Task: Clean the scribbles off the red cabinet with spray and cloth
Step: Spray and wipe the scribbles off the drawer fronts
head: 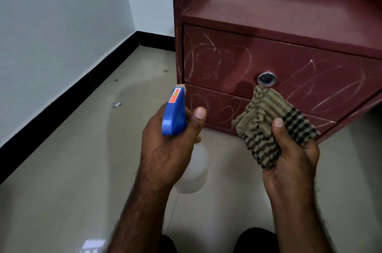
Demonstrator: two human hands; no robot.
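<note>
Head view: red cabinet (285, 50) stands on the floor (62, 170) near the room corner, close in front of the person; white scribbles (208, 56) cover both drawer fronts, left and right of the round metal knob (266, 79), none wiped yet by the look of it; left hand (169, 145) holds the spray bottle (174, 112), fingers wrapped round the neck under the blue trigger head, thumb up alongside, nozzle aimed at the lower drawer's left edge; translucent bottle body hangs below the hand, fill level unclear; right hand (289, 157) clutches the checked cloth (270, 124), bunched, fingers closed round it with the thumb on top, held just short of the drawer front below the knob; judgement: bottle is light rigid plastic, may turn slick if wet, best held at the neck with a finger on the trigger; cloth is soft and limp, wants wadding into a pad for rubbing; cabinet panel stiff, takes firm pressure.
</note>
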